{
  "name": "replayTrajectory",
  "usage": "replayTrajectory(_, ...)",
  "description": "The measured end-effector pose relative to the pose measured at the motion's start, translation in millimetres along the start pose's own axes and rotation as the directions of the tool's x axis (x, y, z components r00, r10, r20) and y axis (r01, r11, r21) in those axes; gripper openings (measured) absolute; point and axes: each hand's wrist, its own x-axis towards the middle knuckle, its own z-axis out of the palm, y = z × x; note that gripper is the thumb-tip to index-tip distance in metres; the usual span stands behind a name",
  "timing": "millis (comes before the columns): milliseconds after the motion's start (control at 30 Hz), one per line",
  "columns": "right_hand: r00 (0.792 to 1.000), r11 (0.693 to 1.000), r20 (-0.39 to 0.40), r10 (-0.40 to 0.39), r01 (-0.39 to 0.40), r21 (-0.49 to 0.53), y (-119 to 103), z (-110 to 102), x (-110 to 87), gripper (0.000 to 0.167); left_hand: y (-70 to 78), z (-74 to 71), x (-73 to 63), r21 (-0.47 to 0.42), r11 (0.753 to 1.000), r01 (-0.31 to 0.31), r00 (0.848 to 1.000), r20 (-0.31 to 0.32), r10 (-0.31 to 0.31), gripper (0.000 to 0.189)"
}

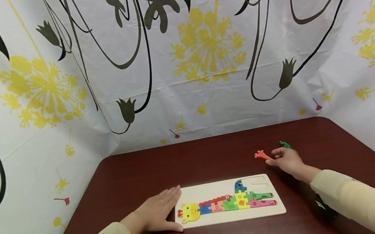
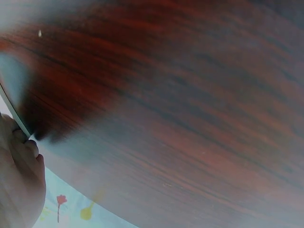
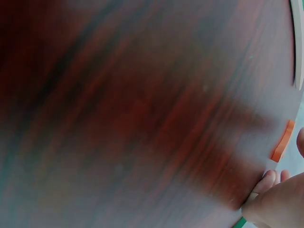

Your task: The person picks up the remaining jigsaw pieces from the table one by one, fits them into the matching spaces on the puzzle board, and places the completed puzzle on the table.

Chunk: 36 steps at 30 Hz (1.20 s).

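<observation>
A pale wooden puzzle board [image 1: 221, 188] lies on the table, with a giraffe of coloured, numbered pieces [image 1: 230, 204] set in it. Its head points left. Outlined recesses show at the board's upper right. My left hand [image 1: 162, 212] rests with straight fingers on the board's left edge; the left wrist view shows only part of this hand [image 2: 21, 175]. Beyond the board's right end, my right hand [image 1: 289, 162] is at an orange puzzle piece [image 1: 262, 155], thumb and fingers apart around its near end. The right wrist view shows a gap between the fingers and the orange piece [image 3: 283, 141].
A green puzzle piece [image 1: 285, 144] lies just behind the right hand, partly hidden by it. The dark red-brown table [image 1: 180, 163] has rounded far corners. A white patterned cloth [image 1: 186, 109] hangs along its back and sides.
</observation>
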Motion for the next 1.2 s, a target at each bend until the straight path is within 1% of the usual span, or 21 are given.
replayTrajectory(200, 1.0, 0.999, -0.004, -0.016, 0.016, -0.038, 1, 1, 4.1, 0.052, 0.8, 0.0, 0.5, 0.017, 1.0, -0.007, 1.0, -0.011, 0.008, 0.109)
replayTrajectory(367, 0.999, 0.998, -0.015, -0.03, 0.029, -0.055, 1, 4, 6.2, 0.047, 1.6, -1.4, -0.2, 0.017, 1.0, -0.001, 1.0, 0.001, 0.001, 0.109)
replayTrajectory(733, 0.999, 0.995, -0.042, 0.016, -0.021, -0.102, 0, 8, 10.9, 0.042, 2.9, -2.1, 0.0, 0.03, 1.0, -0.004, 1.0, -0.003, 0.004, 0.109)
replayTrajectory(1200, 0.994, 0.992, -0.066, 0.088, -0.093, -0.082, -7, 13, 9.2, 0.038, 1.3, 0.9, 0.2, 0.025, 1.0, -0.005, 1.0, -0.011, 0.006, 0.109)
